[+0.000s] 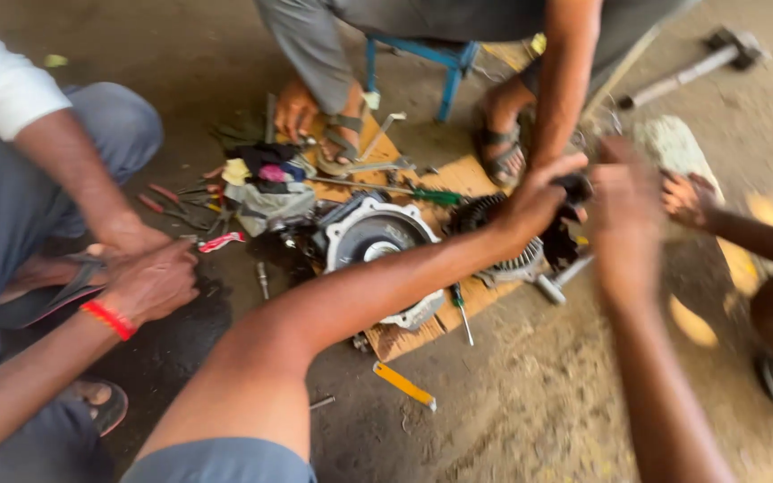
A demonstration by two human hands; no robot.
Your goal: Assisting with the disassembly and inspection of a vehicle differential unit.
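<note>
Both of the person's arms reach toward the right centre of the frame. The left hand (530, 201) is curled around a black part (573, 190) at the end of the dark finned engine piece (503, 241), fingers closed on it. The right hand (624, 201) is just beside it, raised and badly blurred — I cannot tell if it is open or if it holds something. The engine piece lies at the right end of a wooden board (404, 338) on the dusty floor, next to a round silver housing (378, 237) in the middle of the frame.

A green-handled screwdriver (436, 196) lies above the housing, and a second small one (461, 309) lies at the lower edge of the board. A flat yellow strip (403, 385) lies on the ground below the board, lower centre. Left of the housing is a crumpled pale bag (270, 204) with coloured rags on top — no label can be read on it.

At the left a seated person clasps both hands (140, 268), with a red band (107, 319) on one wrist. At the top another person sits on a blue stool (445, 67), sandalled feet beside the board. At the right edge another person's hand (689, 199) rests near a pale stone (673, 143).
</note>
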